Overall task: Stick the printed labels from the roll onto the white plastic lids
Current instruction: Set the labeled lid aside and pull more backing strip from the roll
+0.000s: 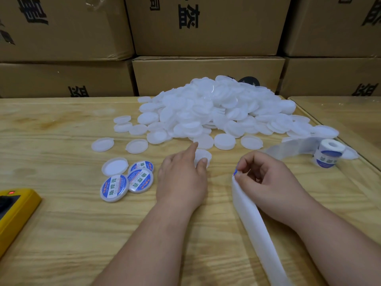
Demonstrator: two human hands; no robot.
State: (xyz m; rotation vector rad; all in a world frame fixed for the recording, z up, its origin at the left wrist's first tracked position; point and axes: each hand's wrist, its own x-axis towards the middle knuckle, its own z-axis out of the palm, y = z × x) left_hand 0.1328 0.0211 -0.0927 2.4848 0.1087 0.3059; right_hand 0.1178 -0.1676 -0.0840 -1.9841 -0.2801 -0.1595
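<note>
A big heap of white plastic lids (216,108) lies on the wooden table (61,234). My left hand (182,178) rests on one white lid (204,155) at the heap's near edge, thumb and forefinger at its rim. My right hand (266,178) pinches a blue-edged label (235,172) at the end of the white backing strip (253,230). The label roll (328,152) stands to the right. Three labelled lids (140,179) and one bare lid (114,166) lie to the left.
Stacked cardboard boxes (206,75) wall off the back of the table. A yellow device (14,211) with a red light sits at the left edge. A second table (340,112) adjoins on the right. Loose lids (102,144) are scattered left of the heap.
</note>
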